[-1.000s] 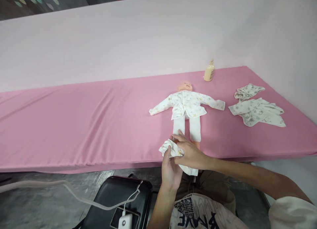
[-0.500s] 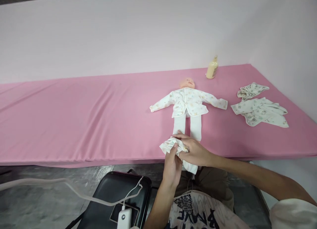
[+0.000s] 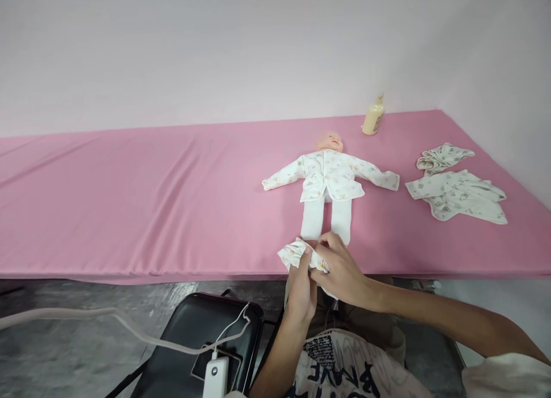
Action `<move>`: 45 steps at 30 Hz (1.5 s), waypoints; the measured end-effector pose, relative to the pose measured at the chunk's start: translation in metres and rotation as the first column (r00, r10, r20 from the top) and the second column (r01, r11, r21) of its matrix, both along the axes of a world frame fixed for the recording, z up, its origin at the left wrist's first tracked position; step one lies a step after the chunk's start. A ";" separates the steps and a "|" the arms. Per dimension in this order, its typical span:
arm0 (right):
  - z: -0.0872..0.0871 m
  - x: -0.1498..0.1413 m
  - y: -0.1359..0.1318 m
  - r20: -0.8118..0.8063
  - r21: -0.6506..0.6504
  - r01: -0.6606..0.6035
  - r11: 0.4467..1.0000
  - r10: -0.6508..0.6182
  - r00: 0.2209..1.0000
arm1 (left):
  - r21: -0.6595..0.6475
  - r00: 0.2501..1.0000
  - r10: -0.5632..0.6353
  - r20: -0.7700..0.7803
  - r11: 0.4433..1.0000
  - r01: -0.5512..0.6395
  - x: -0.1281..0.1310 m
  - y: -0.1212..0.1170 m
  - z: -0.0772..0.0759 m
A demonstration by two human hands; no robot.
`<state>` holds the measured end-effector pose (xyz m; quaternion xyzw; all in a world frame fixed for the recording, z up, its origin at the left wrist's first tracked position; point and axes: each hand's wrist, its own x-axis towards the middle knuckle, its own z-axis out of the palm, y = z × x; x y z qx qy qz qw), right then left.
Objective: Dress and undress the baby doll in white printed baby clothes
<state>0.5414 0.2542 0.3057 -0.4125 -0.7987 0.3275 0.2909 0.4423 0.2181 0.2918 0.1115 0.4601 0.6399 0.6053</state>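
Observation:
Just off the near edge of the pink-covered table, my left hand (image 3: pixel 302 286) and my right hand (image 3: pixel 342 272) both grip a bunched white printed baby garment (image 3: pixel 296 252). The thumb of my left hand presses on its top, while the fingers of my right hand are bent around its right side. Parts of the cloth are hidden by my hands, so I cannot tell which garment it is. Beyond them a baby doll (image 3: pixel 329 141) lies on its back in a white printed jacket (image 3: pixel 316 171) with the sleeves spread and white leg coverings (image 3: pixel 312 219).
A pale yellow pump bottle (image 3: pixel 373 118) stands by the wall. Printed baby clothes (image 3: pixel 462 196) and a folded cloth (image 3: pixel 445 157) lie at the right of the pink sheet (image 3: pixel 107 214). Near my left arm, a black chair (image 3: pixel 181 323) holds a white power bank (image 3: pixel 216 377) with a cable.
My right hand's fingers have curled in and shifted slightly on the garment. The cloth end hanging below has mostly gone behind my hand. The view has moved a little.

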 end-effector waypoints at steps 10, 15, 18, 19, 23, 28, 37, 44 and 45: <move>0.008 0.001 0.004 -0.003 -0.070 -0.025 0.997 0.024 1.000 | 0.040 1.000 0.031 -0.004 0.999 -0.031 0.001 -0.001 -0.005; 0.006 0.002 0.010 -0.012 -0.157 0.011 0.988 -0.013 1.000 | 0.058 1.000 0.009 -0.005 0.998 -0.009 0.000 -0.001 -0.009; 0.004 0.001 0.020 0.004 -0.270 -0.006 0.963 0.007 1.000 | 0.045 1.000 -0.005 0.003 0.999 0.004 -0.003 -0.002 -0.010; 0.003 0.000 0.023 0.009 -0.296 -0.013 0.955 0.017 1.000 | 0.034 1.000 0.001 0.006 0.999 -0.001 -0.003 -0.002 -0.011; -0.001 -0.002 0.030 0.043 -0.222 -0.068 0.973 0.079 0.996 | 0.020 1.000 -0.001 0.013 1.000 0.001 -0.006 0.000 -0.010; -0.001 0.001 0.035 0.129 -0.113 -0.085 0.990 0.100 0.987 | 0.042 0.978 -0.101 -0.182 0.993 0.110 -0.012 -0.003 -0.017; 0.005 0.007 0.043 0.021 -0.222 -0.072 0.972 0.079 0.997 | 0.006 0.400 -0.056 -0.915 0.988 0.151 -0.013 -0.016 -0.025; 0.000 0.006 0.044 -0.042 -0.203 -0.103 0.974 0.097 0.994 | 0.055 0.329 0.066 -0.942 0.998 -0.042 -0.002 -0.013 -0.052; -0.002 0.005 0.043 -0.044 -0.203 -0.087 0.975 0.079 0.996 | 0.047 0.333 0.057 -0.941 0.998 -0.040 -0.004 -0.013 -0.052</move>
